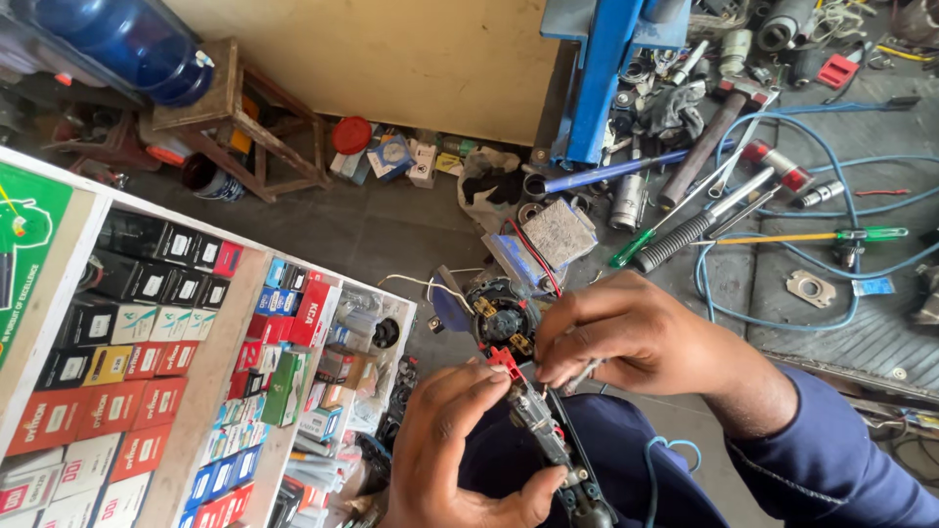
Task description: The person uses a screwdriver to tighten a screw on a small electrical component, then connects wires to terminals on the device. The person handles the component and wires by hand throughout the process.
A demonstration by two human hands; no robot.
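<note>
My left hand grips a small dark electrical part with a red piece at its top, held over my lap. My right hand pinches a thin metal tool or pin at the upper end of that part, fingertips close to the red piece. Just beyond the hands lies a round black component with brass terminals and wires. Both hands are close together and touching the same assembly.
A glass-topped display case full of small red, black and white boxes stands at left. Tools lie on the floor at upper right: a hammer, screwdrivers, blue cable. A wooden stool and blue water jug sit upper left.
</note>
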